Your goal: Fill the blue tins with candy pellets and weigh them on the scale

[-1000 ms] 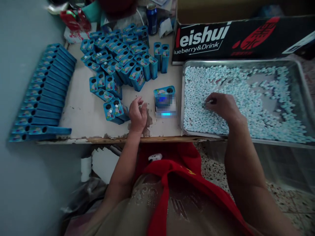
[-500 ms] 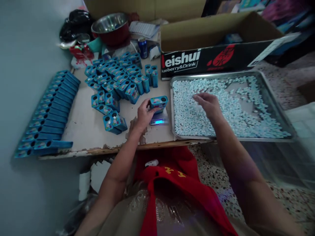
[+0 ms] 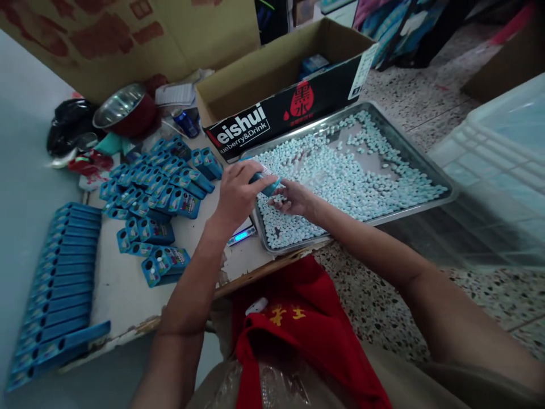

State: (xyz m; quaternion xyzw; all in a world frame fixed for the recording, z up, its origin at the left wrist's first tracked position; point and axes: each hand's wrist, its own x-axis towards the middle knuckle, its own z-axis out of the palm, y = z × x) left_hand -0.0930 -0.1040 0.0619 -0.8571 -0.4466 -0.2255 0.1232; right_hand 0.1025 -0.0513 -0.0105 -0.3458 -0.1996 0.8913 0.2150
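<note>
My left hand (image 3: 237, 192) is wrapped round a small blue box (image 3: 269, 185), tilted over the left side of a metal tray (image 3: 385, 218). Pale blue candies (image 3: 340, 180) cover much of that tray. Cupped right below the box's end, my right hand (image 3: 300, 200) has curled fingers with several of the candies in them. A small digital scale (image 3: 241, 236) with a lit display lies beneath my left wrist, partly hidden. More blue boxes (image 3: 164, 182) stand grouped on the table to the left, some with candies at their round openings.
A long row of blue boxes (image 3: 63, 272) lines the table's left edge. Behind the tray stands an open black carton (image 3: 255, 128) with a blue box inside. A metal bowl (image 3: 123, 111), a blue can (image 3: 185, 123) and a black bag (image 3: 70, 128) sit at the back. Translucent crates (image 3: 502, 147) are at right.
My left hand has lifted the box off the scale and tipped it over the tray. My right hand has come left to the box with candies in it. The view has turned right.
</note>
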